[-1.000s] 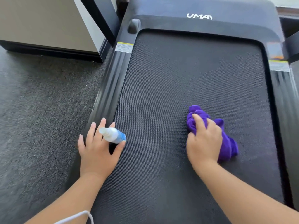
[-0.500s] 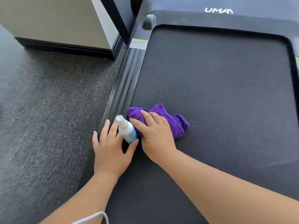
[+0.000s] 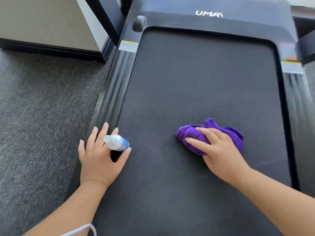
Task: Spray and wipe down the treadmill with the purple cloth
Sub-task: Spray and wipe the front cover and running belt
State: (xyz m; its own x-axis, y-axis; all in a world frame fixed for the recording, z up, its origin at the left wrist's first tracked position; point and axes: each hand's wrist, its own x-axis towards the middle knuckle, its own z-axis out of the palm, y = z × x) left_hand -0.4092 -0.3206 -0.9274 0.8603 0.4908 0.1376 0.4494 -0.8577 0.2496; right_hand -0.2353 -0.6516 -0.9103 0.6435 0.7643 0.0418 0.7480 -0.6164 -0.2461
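The black treadmill (image 3: 211,79) fills the view, with its textured belt in the middle. My left hand (image 3: 98,157) rests flat across the left side rail and belt edge. It holds a small white and blue spray bottle (image 3: 116,142), tilted, in the crook between thumb and index finger. A bunched purple cloth (image 3: 226,133) lies on the belt right of centre. My right hand (image 3: 216,147) presses down on it with the fingers spread and pointing left.
Grey carpet (image 3: 39,120) lies left of the treadmill. A beige cabinet with a dark base (image 3: 44,26) stands at the back left. The treadmill's right rail (image 3: 298,103) carries a warning label. A white cable (image 3: 81,229) runs by my left forearm.
My right hand has swept the cloth from beside the bottle at the left edge back to the right across the belt. My left hand stays on the rail with the bottle.
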